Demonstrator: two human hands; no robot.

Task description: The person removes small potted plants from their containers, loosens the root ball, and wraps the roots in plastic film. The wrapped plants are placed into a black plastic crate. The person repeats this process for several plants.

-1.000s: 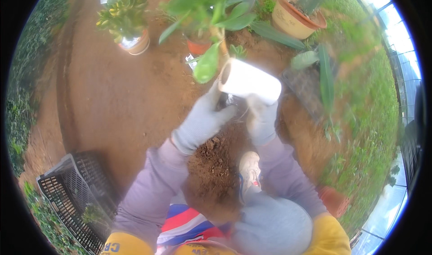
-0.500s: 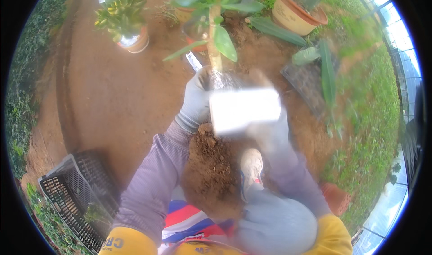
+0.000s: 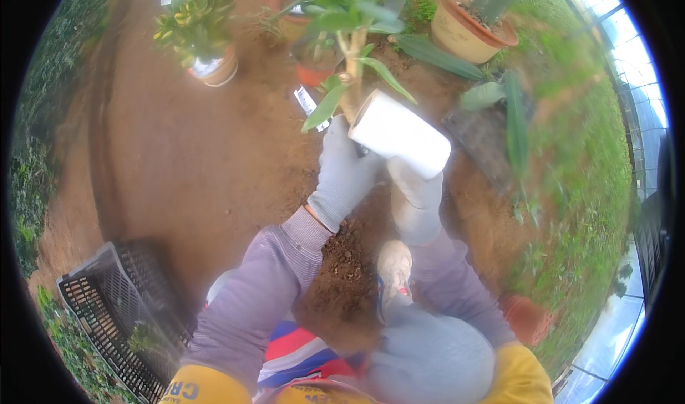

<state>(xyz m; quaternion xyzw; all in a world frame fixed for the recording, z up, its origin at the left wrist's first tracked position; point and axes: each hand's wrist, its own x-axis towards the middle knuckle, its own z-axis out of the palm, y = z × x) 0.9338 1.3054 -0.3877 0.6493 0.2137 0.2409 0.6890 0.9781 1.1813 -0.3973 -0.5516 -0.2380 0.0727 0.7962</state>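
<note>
In my gloved right hand [image 3: 415, 197] is a white roll of plastic wrap [image 3: 401, 133], tilted, its near end resting in the fingers. My gloved left hand [image 3: 344, 172] closes around the base of a leafy potless plant [image 3: 354, 65], just left of the roll. The plant's thick pale stem leans slightly, with broad green leaves at its top. The roll and my left hand hide its root end. Beside the left hand's fingertips is a white plant label [image 3: 305, 101]. Loose soil [image 3: 346, 258] lies on the ground below my hands.
A potted succulent [image 3: 196, 29] stands at the far left, a cactus pot [image 3: 471, 29] at the far right. Cut green leaves lie by a black tray [image 3: 481, 147]. A black crate [image 3: 118, 311] sits near left; terracotta pots [image 3: 526, 318] lie near right, beside my shoe [image 3: 394, 268].
The roll has swung from nearly level to a tilt and shifted slightly up. My left hand has moved right, and the plant has turned and shifted a little right.
</note>
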